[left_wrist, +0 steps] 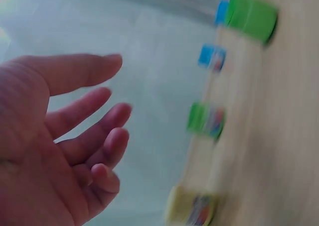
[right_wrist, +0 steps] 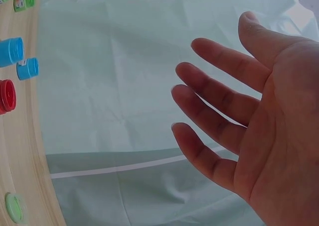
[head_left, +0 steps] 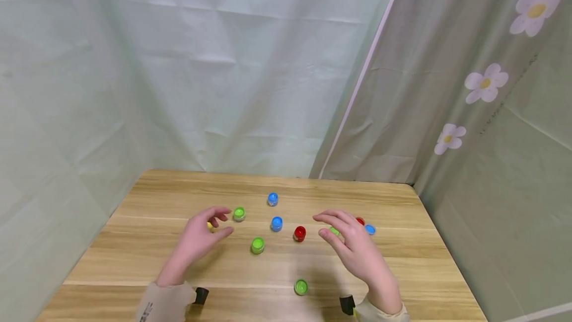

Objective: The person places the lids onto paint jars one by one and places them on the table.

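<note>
My left hand point(head_left: 199, 235) hovers over the left part of the table, fingers loosely bent, holding nothing. A yellow jar point(left_wrist: 192, 206) is partly hidden behind it in the head view. Close to its fingertips stands a small green jar point(head_left: 239, 213); another green jar point(head_left: 257, 245) is nearer the middle. My right hand point(head_left: 357, 250) is also raised and holds nothing, its fingers spread and slightly bent. A red jar point(head_left: 300, 233) stands left of it. Beyond its fingers lie a green lid point(head_left: 334, 231), partly covered, a red piece point(head_left: 360, 220) and a blue piece point(head_left: 370, 229).
Two blue jars, one farther back point(head_left: 273, 199) and one nearer point(head_left: 276, 223), stand mid-table. A round green piece point(head_left: 301, 287) is near the front of the wooden table point(head_left: 241, 287). Pale curtains point(head_left: 232, 73) enclose the back and sides.
</note>
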